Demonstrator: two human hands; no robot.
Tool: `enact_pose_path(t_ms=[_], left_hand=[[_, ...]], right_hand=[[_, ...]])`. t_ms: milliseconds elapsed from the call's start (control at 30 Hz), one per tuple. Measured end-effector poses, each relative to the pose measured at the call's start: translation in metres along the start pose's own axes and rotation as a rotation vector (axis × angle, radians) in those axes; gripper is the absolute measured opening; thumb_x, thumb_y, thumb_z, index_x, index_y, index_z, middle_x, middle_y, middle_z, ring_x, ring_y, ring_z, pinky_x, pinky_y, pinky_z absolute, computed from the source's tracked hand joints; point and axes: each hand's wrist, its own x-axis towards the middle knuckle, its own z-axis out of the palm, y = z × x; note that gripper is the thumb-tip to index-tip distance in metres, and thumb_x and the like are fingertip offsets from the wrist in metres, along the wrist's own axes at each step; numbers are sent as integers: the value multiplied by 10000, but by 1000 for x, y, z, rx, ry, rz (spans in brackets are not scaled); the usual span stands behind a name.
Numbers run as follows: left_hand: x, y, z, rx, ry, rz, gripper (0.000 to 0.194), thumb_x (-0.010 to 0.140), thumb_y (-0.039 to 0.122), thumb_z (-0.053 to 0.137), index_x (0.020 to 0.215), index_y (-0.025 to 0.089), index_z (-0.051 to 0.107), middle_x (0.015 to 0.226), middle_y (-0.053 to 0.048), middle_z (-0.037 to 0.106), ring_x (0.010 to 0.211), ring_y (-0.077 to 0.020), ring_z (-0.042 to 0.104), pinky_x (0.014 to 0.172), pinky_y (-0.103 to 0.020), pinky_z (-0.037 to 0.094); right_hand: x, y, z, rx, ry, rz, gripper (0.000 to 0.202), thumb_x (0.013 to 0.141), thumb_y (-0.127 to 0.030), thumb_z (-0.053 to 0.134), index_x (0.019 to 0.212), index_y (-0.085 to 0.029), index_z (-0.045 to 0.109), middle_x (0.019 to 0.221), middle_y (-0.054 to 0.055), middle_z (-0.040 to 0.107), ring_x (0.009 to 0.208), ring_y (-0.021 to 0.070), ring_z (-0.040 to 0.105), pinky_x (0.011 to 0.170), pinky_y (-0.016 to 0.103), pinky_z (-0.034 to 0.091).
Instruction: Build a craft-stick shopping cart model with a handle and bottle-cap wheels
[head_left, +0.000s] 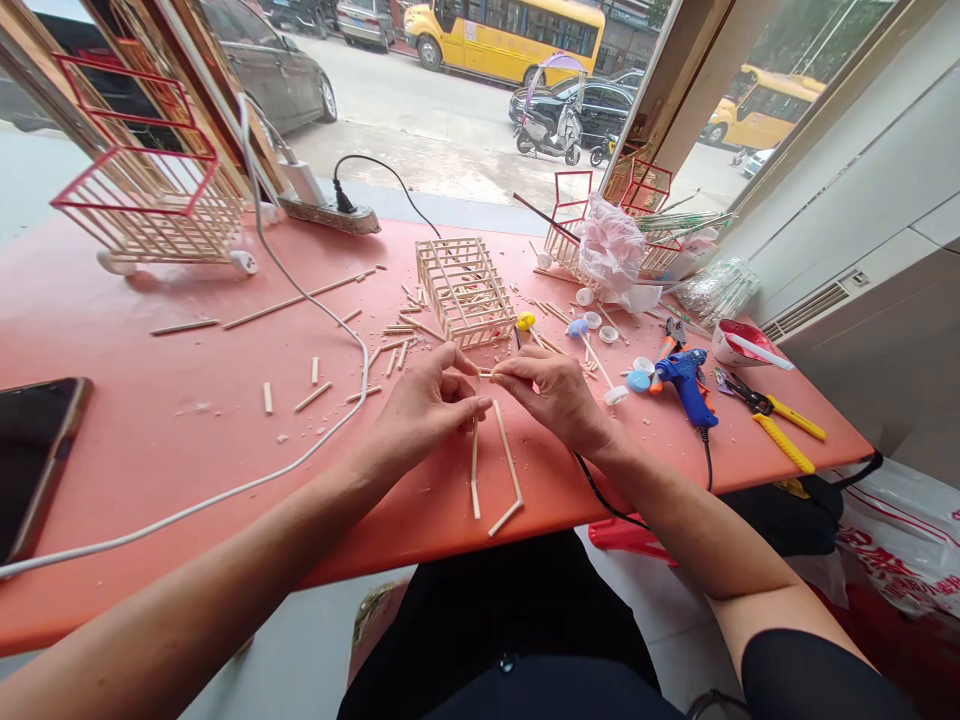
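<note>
My left hand (431, 405) pinches a thin wooden stick (474, 465), which runs down toward the table's front edge and has an angled joint near its lower end. Opposite it, my right hand (553, 395) has its fingertips closed on a short wooden stick piece (486, 375), which meets the top of the left hand's stick. Whether the two touch firmly is hard to see. Beside them on the tabletop lies a second bent stick (507, 445). Just beyond both hands rests a slatted basket frame (465, 290) of wooden sticks.
A blue glue gun (686, 385) and yellow-handled pliers (787, 420) lie at right. Stick offcuts (315, 397) and bottle caps (609, 334) are scattered about. A red-rimmed miniature cart (150, 210) stands far left. A white cable (364, 350) crosses the table, near a phone (37, 460).
</note>
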Motion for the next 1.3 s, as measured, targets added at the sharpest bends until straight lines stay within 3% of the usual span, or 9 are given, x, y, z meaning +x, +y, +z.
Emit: enact_pose_path(t_ms=[1300], left_hand=[[0,0,0,5,-2,7,345,736,274,774,923,234,486,545,63,650,496,-152,612,525,-251,464]], right_hand=[[0,-2,0,-27,-5,4,166,993,-228,682,897,-184,810,769,16,672,711,125,599,678,243,440]])
